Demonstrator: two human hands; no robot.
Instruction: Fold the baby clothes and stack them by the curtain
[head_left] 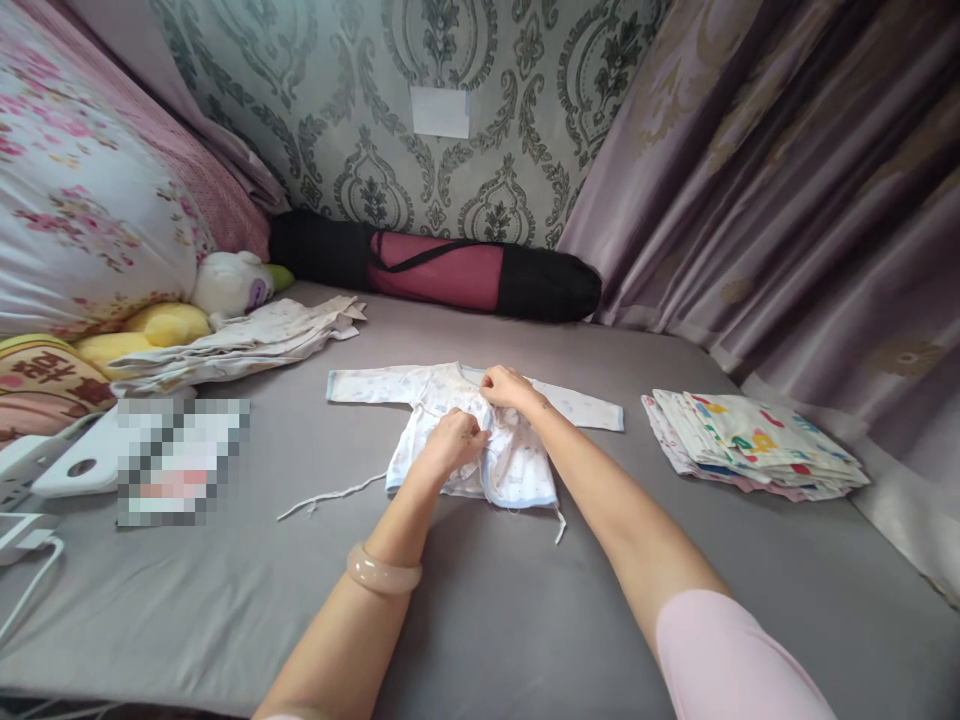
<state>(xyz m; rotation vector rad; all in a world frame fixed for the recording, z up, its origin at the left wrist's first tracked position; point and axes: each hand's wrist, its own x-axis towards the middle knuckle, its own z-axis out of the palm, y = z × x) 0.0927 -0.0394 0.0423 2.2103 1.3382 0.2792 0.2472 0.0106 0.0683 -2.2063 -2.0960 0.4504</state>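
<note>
A small white baby shirt (pixel 517 472) with blue trim and a faint print lies on the grey sheet, its sleeves spread to both sides. One tie string (pixel 337 494) trails out to the left, and another (pixel 560 525) hangs off the lower right hem. My left hand (pixel 456 440) pinches the front edge of the shirt near the middle. Higher up, at the neckline, my right hand (pixel 506 388) has its fingers closed on the same front edge. The cloth between the fingertips is partly hidden.
Folded baby clothes (pixel 757 440) are stacked at the right. More cloth (pixel 247 345) lies at the left by plush toys (pixel 229 285) and a floral pillow (pixel 82 190). A black and red long bag (pixel 439 268) rests along the wall. White devices (pixel 97 455) sit at the left edge.
</note>
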